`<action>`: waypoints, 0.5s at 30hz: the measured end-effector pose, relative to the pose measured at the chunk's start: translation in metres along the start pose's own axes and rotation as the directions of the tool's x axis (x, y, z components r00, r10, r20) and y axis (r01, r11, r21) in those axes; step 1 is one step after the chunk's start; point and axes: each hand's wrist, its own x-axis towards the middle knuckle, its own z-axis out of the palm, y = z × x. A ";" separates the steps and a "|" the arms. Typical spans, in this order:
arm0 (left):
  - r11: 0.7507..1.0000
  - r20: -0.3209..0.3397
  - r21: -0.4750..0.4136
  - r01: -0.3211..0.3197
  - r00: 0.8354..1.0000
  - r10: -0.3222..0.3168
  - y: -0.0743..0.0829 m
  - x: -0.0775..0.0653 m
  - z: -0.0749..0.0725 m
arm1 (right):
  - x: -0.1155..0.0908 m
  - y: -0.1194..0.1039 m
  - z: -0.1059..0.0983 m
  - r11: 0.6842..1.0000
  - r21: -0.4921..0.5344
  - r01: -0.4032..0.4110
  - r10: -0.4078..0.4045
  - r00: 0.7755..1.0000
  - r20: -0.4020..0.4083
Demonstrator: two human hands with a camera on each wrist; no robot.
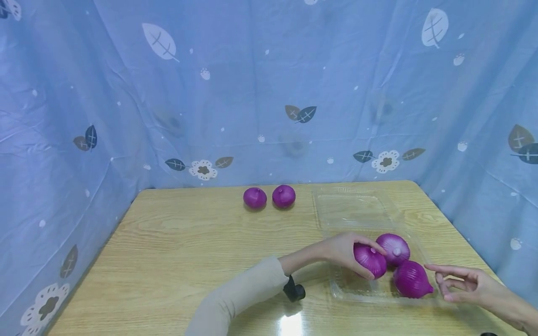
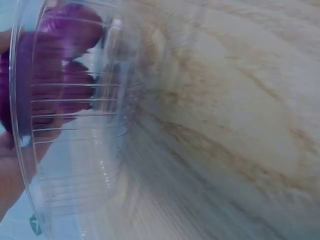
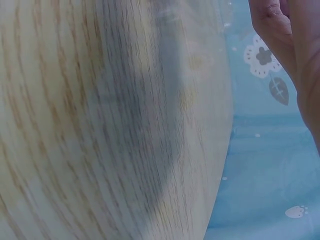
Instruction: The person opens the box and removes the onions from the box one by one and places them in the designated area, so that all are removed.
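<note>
My left hand [image 1: 345,252] grips a purple onion [image 1: 371,261] between thumb and fingers, over the left part of a clear plastic clamshell box [image 1: 357,295]. Two more purple onions are in the box's base: one [image 1: 393,249] behind, and one [image 1: 412,280] at the front right with its pointed tip to the right. In the left wrist view the ribbed clear wall [image 2: 75,150] of the box stands in front of the onions. At the box's right edge my right hand [image 1: 466,285] has its fingertips by the rim, index finger extended, with no onion in it.
Two purple onions, one on the left [image 1: 254,198] and one on the right [image 1: 283,196], lie near the far edge of the wooden table [image 1: 180,252]. The open lid [image 1: 353,205] of the box lies flat behind its base. A blue patterned curtain [image 1: 252,93] encloses the table's back and sides.
</note>
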 end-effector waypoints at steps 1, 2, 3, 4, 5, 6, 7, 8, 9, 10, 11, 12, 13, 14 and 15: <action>1.000 -0.021 0.009 -0.011 1.000 0.011 0.000 -0.001 0.000 | 0.000 0.000 0.000 1.000 -0.010 0.006 -0.006 1.000 -0.002; 0.999 -0.042 0.029 -0.023 0.999 0.024 0.001 -0.003 -0.001 | 0.000 0.000 0.001 1.000 -0.015 0.016 -0.016 1.000 0.001; 0.999 -0.063 0.044 -0.030 0.997 0.033 0.001 -0.005 -0.002 | 0.000 -0.001 0.001 1.000 -0.022 0.019 -0.019 1.000 0.001; 0.998 -0.083 0.052 -0.036 0.996 0.040 0.001 -0.006 -0.004 | 0.000 -0.001 0.001 0.999 -0.033 0.018 -0.018 1.000 -0.003; 0.997 -0.099 0.067 -0.045 0.994 0.052 0.001 -0.008 -0.005 | 0.000 -0.001 0.001 0.999 -0.039 0.020 -0.020 1.000 -0.005; 0.997 -0.112 0.063 -0.053 0.992 0.060 0.001 -0.009 -0.007 | -0.001 -0.001 0.001 0.999 -0.039 0.024 -0.024 1.000 0.000; 0.997 -0.126 0.061 -0.053 0.990 0.060 0.001 -0.011 -0.008 | -0.001 -0.001 0.000 0.999 -0.027 0.020 -0.019 1.000 0.005; 0.997 -0.138 0.053 -0.052 0.989 0.059 0.001 -0.012 -0.010 | -0.001 0.000 0.000 1.000 -0.021 0.019 -0.019 1.000 0.008; 0.998 -0.147 0.046 -0.050 0.988 0.056 0.001 -0.013 -0.011 | -0.001 0.000 -0.001 1.000 -0.020 0.011 -0.010 1.000 0.003; 0.998 -0.153 0.033 -0.057 0.986 0.061 0.001 -0.014 -0.013 | -0.001 0.000 -0.002 1.000 -0.017 0.019 -0.019 1.000 0.007; 0.998 -0.157 0.027 -0.060 0.985 0.064 0.001 -0.015 -0.014 | -0.002 0.001 -0.002 1.000 -0.005 0.016 -0.015 1.000 0.010; 0.998 -0.162 0.015 -0.062 0.985 0.064 0.001 -0.015 -0.015 | -0.002 0.001 -0.003 1.000 0.001 0.012 -0.012 1.000 0.011; 0.998 -0.164 0.006 -0.066 0.984 0.066 0.001 -0.016 -0.016 | -0.002 0.001 -0.003 1.000 0.000 0.007 -0.007 1.000 0.006; 0.998 -0.164 -0.011 -0.066 0.984 0.063 0.000 -0.017 -0.016 | -0.002 0.001 -0.003 1.000 -0.004 0.010 -0.010 1.000 0.005; 0.998 -0.167 -0.018 -0.064 0.984 0.060 0.000 -0.018 -0.017 | -0.002 0.001 -0.003 1.000 -0.002 0.015 -0.015 1.000 0.009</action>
